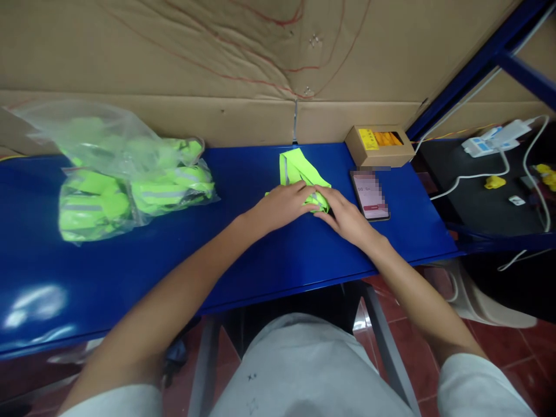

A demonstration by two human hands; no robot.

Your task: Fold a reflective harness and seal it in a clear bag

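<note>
On the blue table lies a neon-yellow strap with a grey reflective stripe (303, 167), partly folded and bunched. My left hand (284, 204) is closed over its near left part, fingers pointing right. From the other side my right hand (345, 214) grips the bunched end between thumb and fingers. The two hands nearly meet at the fingertips, and the bunched part shows between them. A flat loop of the strap stretches away from me beyond the fingers. What lies under my left palm is hidden.
Clear plastic bags of similar neon-yellow straps (98, 202) lie at the left. A phone (370, 196) and an open cardboard box (382, 156) with orange contents stand right of my hands. A cardboard wall (243, 121) closes the back; farther right is a power strip (495, 139) with white cables.
</note>
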